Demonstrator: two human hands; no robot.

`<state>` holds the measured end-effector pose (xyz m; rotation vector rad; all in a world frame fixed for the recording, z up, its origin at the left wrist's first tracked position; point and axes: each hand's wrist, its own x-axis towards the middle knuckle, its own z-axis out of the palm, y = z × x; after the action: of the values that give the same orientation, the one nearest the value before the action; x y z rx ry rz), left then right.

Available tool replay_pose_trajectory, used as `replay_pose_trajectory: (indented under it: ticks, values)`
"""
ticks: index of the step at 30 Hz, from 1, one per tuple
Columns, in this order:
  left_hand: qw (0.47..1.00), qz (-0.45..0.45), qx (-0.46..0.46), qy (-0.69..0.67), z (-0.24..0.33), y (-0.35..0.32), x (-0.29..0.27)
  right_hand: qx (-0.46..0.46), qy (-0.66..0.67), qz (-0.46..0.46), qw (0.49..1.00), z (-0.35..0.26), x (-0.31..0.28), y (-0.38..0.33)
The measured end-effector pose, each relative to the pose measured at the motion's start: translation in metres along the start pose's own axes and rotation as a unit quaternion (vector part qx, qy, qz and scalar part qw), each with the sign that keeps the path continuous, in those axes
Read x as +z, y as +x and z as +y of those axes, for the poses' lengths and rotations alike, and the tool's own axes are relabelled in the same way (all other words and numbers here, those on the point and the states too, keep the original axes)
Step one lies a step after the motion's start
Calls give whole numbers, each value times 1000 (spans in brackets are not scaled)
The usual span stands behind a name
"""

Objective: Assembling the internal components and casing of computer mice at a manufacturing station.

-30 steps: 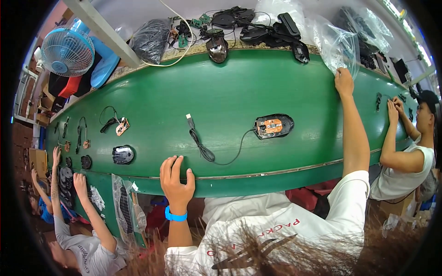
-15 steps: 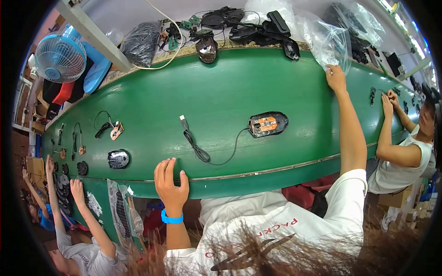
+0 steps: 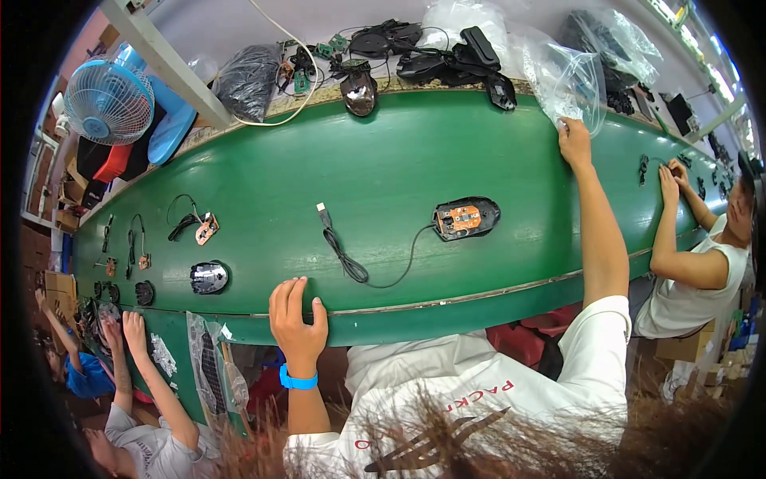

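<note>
At the near edge of the green belt (image 3: 279,184) rests my left hand (image 3: 298,323), palm down, with fingers stretched out and nothing in them. My right hand (image 3: 575,145) reaches to the far side, its fingers closed on the lower edge of a clear plastic bag (image 3: 570,88); its fingertips are partly hidden. Between my hands lies an opened computer mouse (image 3: 467,218) with an orange circuit board showing. Its black cable (image 3: 345,259) is coiled to the left and ends in a USB plug (image 3: 322,214).
To the left are a loose mouse shell (image 3: 209,277) and an orange board with cable (image 3: 206,229). Mouse parts (image 3: 455,60) and a dark filled bag (image 3: 248,80) line the far ledge, beside a blue fan (image 3: 109,100). Co-workers sit at both sides.
My right hand has moved slightly left and nearer, still on the plastic bag. The mouse and cable have shifted slightly right in view. A co-worker on the left has drawn a hand back.
</note>
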<state>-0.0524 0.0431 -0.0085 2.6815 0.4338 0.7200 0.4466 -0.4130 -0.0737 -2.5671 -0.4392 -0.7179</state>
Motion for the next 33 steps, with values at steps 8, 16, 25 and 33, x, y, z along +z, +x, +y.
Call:
replay_pose_trajectory:
  ticks: [8, 16, 25, 33]
  values:
    - [1000, -3, 9, 0, 0, 0, 0, 58, -8, 18, 998, -8, -10, -3]
    - [1000, -8, 15, -12, 2, 4, -1, 97, -18, 21, 995, 2, -8, -10]
    - [1000, -16, 14, -8, -1, -1, -3, 197, 50, 166, 965, 2, -2, -19]
    - [999, -29, -5, -14, 0, -3, -5, 229, 49, 76, 969, -12, -15, -24]
